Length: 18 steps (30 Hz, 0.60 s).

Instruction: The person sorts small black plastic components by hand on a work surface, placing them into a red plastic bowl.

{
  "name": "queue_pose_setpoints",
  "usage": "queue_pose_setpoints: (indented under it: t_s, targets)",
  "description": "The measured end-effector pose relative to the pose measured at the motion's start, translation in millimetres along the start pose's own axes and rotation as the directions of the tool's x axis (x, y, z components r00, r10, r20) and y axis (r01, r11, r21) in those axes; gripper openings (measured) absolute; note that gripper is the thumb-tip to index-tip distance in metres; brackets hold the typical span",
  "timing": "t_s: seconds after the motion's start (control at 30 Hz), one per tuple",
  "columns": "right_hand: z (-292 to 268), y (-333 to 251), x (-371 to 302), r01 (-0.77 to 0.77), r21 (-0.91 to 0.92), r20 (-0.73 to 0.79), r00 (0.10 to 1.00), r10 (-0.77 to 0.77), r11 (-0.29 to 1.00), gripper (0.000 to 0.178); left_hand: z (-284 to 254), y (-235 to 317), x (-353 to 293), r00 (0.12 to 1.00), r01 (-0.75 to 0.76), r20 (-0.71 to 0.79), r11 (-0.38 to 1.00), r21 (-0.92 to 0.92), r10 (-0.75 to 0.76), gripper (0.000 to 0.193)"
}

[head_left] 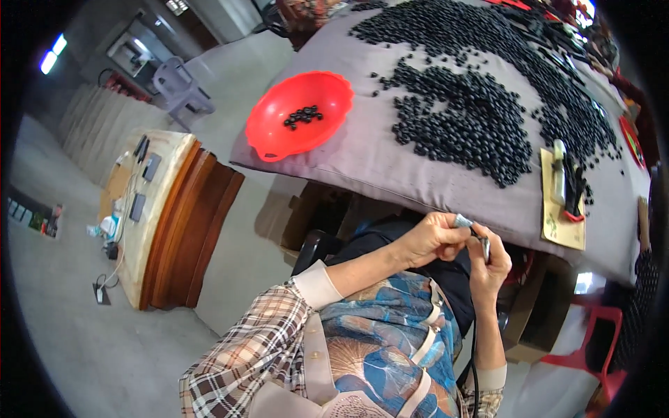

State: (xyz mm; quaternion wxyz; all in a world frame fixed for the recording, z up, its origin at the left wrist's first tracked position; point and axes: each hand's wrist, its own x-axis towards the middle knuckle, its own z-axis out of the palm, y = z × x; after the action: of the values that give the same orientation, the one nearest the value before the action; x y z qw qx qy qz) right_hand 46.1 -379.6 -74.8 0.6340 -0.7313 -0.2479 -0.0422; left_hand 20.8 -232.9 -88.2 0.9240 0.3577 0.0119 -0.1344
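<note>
Clearly, both hands work close together just right of the frame's centre, in front of the grey tablecloth's [362, 157] near edge. The left hand [433, 240] pinches a small pale-bluish piece [461, 221] between thumb and fingertips; the right hand [490, 266] has its fingers curled round a slim silvery-dark piece [486, 246]. To my eye, this close handling calls for a light, steady pinch, with the left holding firm while the right makes small turns, wrists loose and fingertips out of each other's way. The pale piece looks narrow, with a light upper end; the other shows a dull metallic sheen. From where I stand, I can't tell whether they join, since the fingers cover most of both. Loose glossy black beads [463, 129] spread across the upper right.
</note>
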Motion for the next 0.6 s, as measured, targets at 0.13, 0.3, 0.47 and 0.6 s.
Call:
queue_pose_setpoints:
  t_s: [0.13, 0.3, 0.47, 0.6]
  targets:
    - [8, -3, -1, 0.026, 0.015, -0.044, 0.999, -0.026, 1.000, 0.013, 1, -1, -2, 1.000, 0.019, -0.010, 0.999, -0.046, -0.019, 0.017]
    - [11, 2, -2, 0.051, 0.012, -0.077, 0.996, -0.049, 0.999, 0.007, 0, 2, -5, 0.999, 0.023, -0.042, 0.996, -0.090, -0.027, 0.013]
    - [3, -5, 1, -0.017, -0.013, -0.133, 0.991, 0.015, 1.000, 0.006, -20, 55, -10, 0.961, -0.246, -0.180, 0.943, -0.223, 0.209, 0.005]
    - [-4, 1, 1, -0.072, 0.014, -0.128, 0.989, 0.073, 0.997, 0.004, -68, 134, -27, 0.875, -0.465, -0.288, 0.839, -0.282, 0.388, 0.006]
